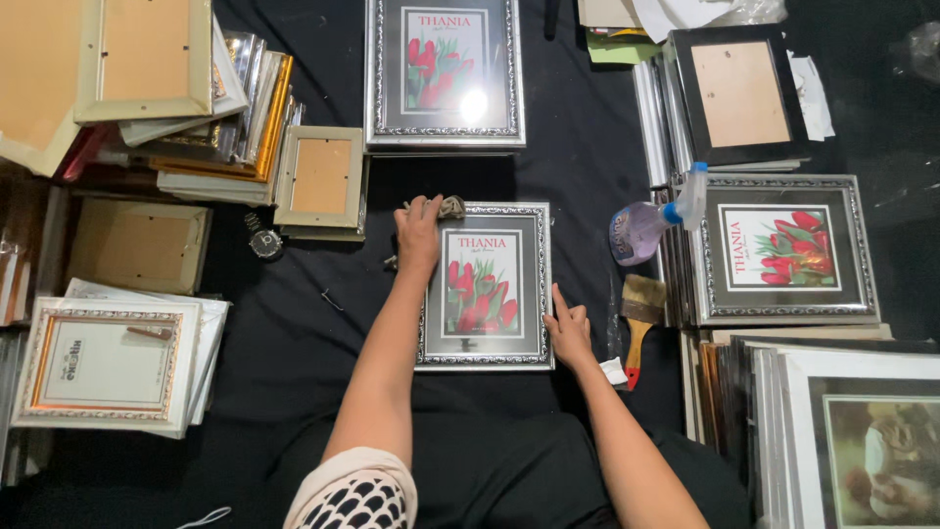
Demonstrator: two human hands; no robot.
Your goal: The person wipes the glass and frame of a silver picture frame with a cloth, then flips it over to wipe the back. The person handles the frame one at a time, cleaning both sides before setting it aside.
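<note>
- Now wiping glass of silver picture frame [484, 285]: left hand [419, 233], fingers clamped on cloth [449, 207] at top corner.
- Right hand [568, 328], fingers spread flat, steadying frame's lower edge.
- Next, likely: sweeping across glass, holding frame firm.

The person has 2 bare forearms with no watch or ring visible. The left arm [382, 392] comes out of a short sleeve [354, 490], pale pink at its edge, with a black-and-white pattern below.
</note>
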